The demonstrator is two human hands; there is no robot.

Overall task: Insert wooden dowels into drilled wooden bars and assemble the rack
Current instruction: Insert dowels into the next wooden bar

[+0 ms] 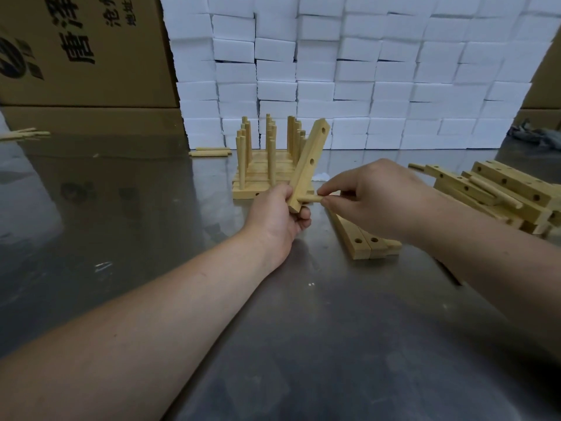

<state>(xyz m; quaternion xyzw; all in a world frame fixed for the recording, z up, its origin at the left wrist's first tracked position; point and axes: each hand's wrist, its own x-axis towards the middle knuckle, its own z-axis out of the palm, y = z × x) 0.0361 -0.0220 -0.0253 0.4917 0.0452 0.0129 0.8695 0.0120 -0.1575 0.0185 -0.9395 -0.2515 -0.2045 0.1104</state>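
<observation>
Gripping the bar tilted above the surface, left hand steadies it; right hand pinches a dowel at the lowest hole. Best push it square, twisting gently.

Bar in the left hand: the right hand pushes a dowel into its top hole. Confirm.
Wrong hole. The head view shows the right hand pushing the dowel into the lowest hole of the bar, beside the left hand; the top hole is empty.

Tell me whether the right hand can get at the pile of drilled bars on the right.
Probably yes: the pile lies close beside the right hand with nothing between, though the hand pinches a dowel.
</observation>
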